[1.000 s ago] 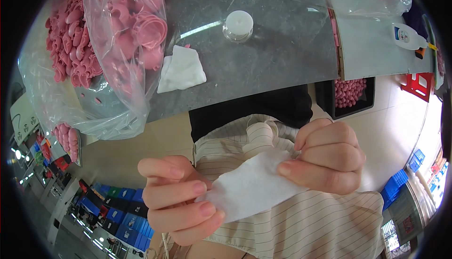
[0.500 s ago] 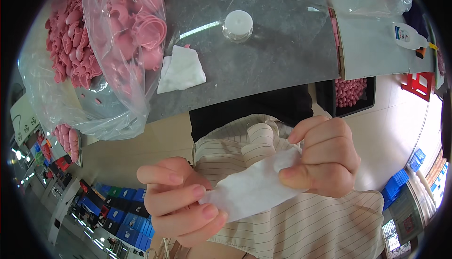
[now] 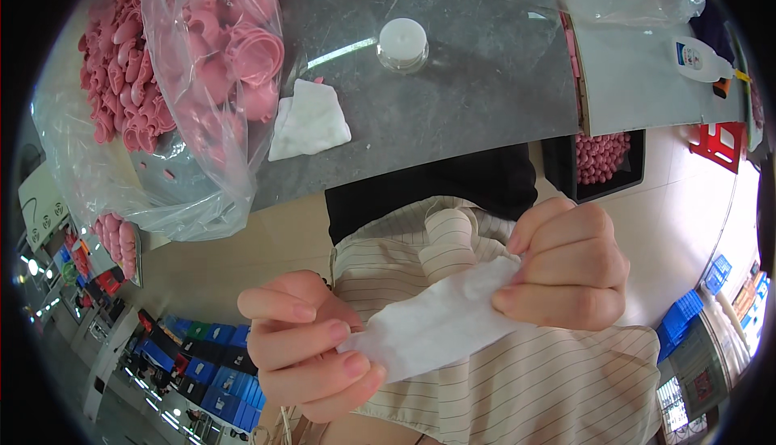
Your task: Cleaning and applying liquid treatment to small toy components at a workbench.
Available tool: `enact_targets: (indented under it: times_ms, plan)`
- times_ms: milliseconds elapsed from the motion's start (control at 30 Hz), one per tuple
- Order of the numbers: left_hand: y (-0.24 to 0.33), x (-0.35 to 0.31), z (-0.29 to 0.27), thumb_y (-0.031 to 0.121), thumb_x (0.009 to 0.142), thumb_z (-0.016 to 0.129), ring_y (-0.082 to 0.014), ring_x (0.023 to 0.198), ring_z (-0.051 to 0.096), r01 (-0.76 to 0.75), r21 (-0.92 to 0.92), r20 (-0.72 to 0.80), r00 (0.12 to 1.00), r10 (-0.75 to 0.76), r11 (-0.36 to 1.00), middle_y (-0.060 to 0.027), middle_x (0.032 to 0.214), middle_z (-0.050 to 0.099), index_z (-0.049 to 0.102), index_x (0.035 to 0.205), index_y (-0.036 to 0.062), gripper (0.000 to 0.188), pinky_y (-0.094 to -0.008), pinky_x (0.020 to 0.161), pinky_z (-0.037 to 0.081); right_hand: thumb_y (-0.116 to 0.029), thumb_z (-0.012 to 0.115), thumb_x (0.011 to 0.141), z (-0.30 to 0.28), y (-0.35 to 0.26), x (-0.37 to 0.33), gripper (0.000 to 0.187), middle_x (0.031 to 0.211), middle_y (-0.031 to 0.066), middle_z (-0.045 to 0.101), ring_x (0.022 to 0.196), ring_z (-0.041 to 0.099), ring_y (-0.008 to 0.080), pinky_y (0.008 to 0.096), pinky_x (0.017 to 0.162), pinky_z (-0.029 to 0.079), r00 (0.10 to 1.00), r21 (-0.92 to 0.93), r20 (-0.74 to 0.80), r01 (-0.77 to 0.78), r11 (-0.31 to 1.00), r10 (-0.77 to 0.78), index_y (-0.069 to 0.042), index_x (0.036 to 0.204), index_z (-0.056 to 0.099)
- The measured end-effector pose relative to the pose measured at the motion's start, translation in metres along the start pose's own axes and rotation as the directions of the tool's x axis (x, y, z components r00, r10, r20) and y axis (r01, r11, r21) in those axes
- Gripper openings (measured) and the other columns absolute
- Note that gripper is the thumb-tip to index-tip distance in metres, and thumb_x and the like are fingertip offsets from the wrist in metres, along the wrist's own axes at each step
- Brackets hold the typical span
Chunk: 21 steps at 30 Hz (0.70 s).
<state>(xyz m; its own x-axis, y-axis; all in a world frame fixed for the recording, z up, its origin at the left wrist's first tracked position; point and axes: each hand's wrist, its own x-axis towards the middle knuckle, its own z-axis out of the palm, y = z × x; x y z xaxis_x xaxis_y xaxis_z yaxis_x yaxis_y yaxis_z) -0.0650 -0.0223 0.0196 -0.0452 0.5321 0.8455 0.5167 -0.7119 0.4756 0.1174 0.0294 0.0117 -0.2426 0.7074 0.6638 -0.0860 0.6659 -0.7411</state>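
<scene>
The left hand [image 3: 305, 350] is pinching one end of a white pad [image 3: 440, 324] in a closed grip, and the right hand [image 3: 570, 271] is closing its grip on the other end, its thumb lying across the front. The pad is stretching between them in front of the striped garment [image 3: 517, 380], off the table [image 3: 469, 113] — its upper edge is looking uneven. It is appearing light, soft and limp, probably fibrous rather than slippery, so a hard tug could be risking a tear; gentle, flat pinches near both ends are seeming the safest hold. Other white pads [image 3: 314, 120] are lying on the table, beside a clear bag [image 3: 217, 215] containing pink parts [image 3: 255, 53].
</scene>
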Motion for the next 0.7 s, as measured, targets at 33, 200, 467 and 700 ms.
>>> enact_targets:
  times_ms: [33,200,467,700]
  plan:
    - [0.000,0.001,0.000,0.011,0.066,0.055,-0.0049,0.064,0.045,-0.006,-0.008,0.014,1.000,0.007,1.000,0.0112,0.072,0.045,0.053,0.070,0.0238,0.013,-0.0249,0.064,0.033,-0.021,0.049,0.039,0.002,-0.001,0.000,0.034,0.058,0.0041,0.043,0.055,0.044,0.0173,0.0275,0.047,0.042,1.000,-0.004,-0.029,0.006,1.000,-0.006,0.001,0.062,0.061]
    - [-0.006,-0.004,0.005,0.010,0.066,0.055,-0.0048,0.064,0.045,-0.073,0.017,-0.012,0.997,0.073,0.997,0.0111,0.073,0.046,0.054,0.071,0.0225,0.013,-0.0245,0.064,0.033,-0.011,0.065,0.053,0.009,-0.002,0.002,0.012,0.062,0.0001,0.039,0.058,0.037,0.0123,0.0207,0.047,0.039,1.000,-0.002,0.018,-0.016,1.000,0.016,-0.005,0.063,0.063]
    - [-0.001,-0.001,0.004,0.010,0.065,0.054,-0.0052,0.062,0.045,-0.029,-0.025,-0.023,0.999,0.028,0.999,0.0105,0.072,0.047,0.054,0.068,0.0217,0.012,-0.0246,0.064,0.033,-0.026,0.049,0.044,-0.001,-0.006,0.000,0.032,0.059,0.0024,0.042,0.054,0.041,0.0166,0.0299,0.051,0.045,0.988,0.040,-0.020,-0.153,0.987,0.154,0.000,0.060,0.059]
    - [-0.002,0.002,0.001,0.011,0.064,0.055,-0.0063,0.061,0.045,-0.007,-0.037,0.007,1.000,0.008,0.999,0.0102,0.071,0.048,0.055,0.069,0.0215,0.012,-0.0258,0.062,0.033,-0.020,0.062,0.053,-0.014,0.003,-0.001,0.025,0.058,0.0021,0.039,0.055,0.039,0.0153,0.0303,0.053,0.045,0.985,0.169,0.032,-0.175,0.970,0.172,-0.002,0.068,0.056]
